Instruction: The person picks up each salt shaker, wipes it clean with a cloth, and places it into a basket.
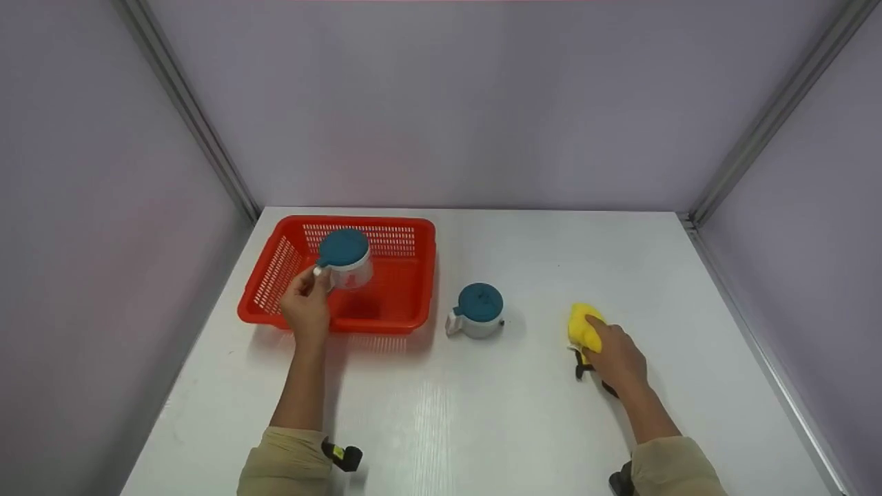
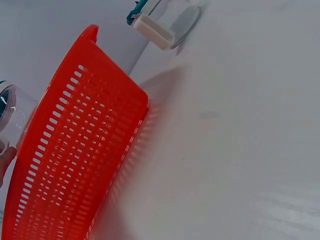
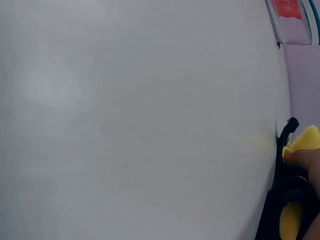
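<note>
My left hand [image 1: 308,303] pinches the white handle of a clear jar [image 1: 353,273] with a teal lid. The jar is held upright over the red basket [image 1: 413,321], and in the left wrist view the clear jar [image 2: 19,112] shows past the basket's rim. A second jar [image 1: 480,311], also teal-lidded with a white handle, stands on the table right of the basket. Farther right, my right hand [image 1: 620,357] grips a soft-looking yellow thing [image 1: 583,326] with black parts below it. In the right wrist view the yellow thing [image 3: 307,139] is partly hidden by fingers.
A white table [image 1: 510,413] carries everything, with pale panels at the back and both sides. The basket has slotted walls and sits near the table's back left corner. Small black wrist devices [image 1: 344,456] show at both sleeves.
</note>
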Tool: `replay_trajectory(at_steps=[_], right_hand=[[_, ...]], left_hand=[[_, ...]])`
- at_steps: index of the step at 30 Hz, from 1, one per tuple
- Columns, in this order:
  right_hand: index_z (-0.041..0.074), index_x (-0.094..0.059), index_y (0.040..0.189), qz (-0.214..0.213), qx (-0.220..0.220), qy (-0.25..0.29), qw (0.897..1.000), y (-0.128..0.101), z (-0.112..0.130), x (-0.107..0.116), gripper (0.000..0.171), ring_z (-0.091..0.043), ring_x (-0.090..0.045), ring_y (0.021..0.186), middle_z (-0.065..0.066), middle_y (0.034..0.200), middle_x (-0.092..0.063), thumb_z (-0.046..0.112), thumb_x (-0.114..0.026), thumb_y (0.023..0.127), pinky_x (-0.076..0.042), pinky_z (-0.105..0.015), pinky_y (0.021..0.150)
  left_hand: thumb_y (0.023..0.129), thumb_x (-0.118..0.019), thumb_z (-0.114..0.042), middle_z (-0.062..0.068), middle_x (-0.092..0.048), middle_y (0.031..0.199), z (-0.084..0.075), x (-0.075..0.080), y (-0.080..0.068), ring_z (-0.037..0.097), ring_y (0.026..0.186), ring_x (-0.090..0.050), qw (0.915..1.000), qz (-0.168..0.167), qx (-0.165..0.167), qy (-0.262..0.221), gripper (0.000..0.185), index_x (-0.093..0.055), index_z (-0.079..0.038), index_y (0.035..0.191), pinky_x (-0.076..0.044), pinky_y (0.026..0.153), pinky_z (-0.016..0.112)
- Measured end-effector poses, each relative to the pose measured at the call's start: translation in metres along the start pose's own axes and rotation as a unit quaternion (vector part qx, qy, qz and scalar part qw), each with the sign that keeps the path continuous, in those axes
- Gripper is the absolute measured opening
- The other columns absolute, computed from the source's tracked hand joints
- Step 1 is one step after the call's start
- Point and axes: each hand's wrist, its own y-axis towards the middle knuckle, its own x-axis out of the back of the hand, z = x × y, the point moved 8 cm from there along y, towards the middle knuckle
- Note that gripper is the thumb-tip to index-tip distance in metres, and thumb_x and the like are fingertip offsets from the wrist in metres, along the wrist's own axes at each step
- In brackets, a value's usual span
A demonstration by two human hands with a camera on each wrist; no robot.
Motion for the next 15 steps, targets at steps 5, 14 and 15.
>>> replay_trajectory(at_steps=[5, 14, 15], right_hand=[[0.018, -0.04, 0.15, -0.005, 0.0, -0.003, 1.0, 0.0, -0.001, 0.001, 0.068, -0.037, -0.06, 0.101, -0.022, 0.118, -0.057, 0.024, -0.072, 0.089, -0.052, -0.055, 0.079], [0.019, -0.04, 0.15, -0.004, -0.005, 0.002, 1.0, 0.001, -0.003, -0.002, 0.068, -0.036, -0.059, 0.101, -0.022, 0.118, -0.057, 0.026, -0.071, 0.09, -0.051, -0.053, 0.079], [0.019, -0.04, 0.15, -0.005, -0.006, 0.003, 1.0, 0.001, -0.003, -0.002, 0.068, -0.036, -0.059, 0.101, -0.022, 0.118, -0.057, 0.026, -0.071, 0.09, -0.051, -0.053, 0.079]], left_hand=[[0.089, -0.071, -0.037, 0.007, -0.068, 0.117, 0.004, 0.009, 0.006, 0.017, 0.106, -0.061, 0.9998, -0.011, 0.011, 0.012, 0.04, -0.07, -0.013, 0.121, -0.057, 0.089, 0.027], [0.09, -0.07, -0.036, 0.005, -0.068, 0.118, 0.01, 0.027, 0.021, 0.015, 0.105, -0.058, 0.9982, -0.04, 0.019, 0.04, 0.037, -0.07, -0.015, 0.121, -0.055, 0.093, 0.027], [0.091, -0.07, -0.036, 0.005, -0.068, 0.118, 0.01, 0.029, 0.023, 0.015, 0.105, -0.058, 0.9979, -0.044, 0.02, 0.044, 0.037, -0.071, -0.015, 0.121, -0.055, 0.093, 0.027]])
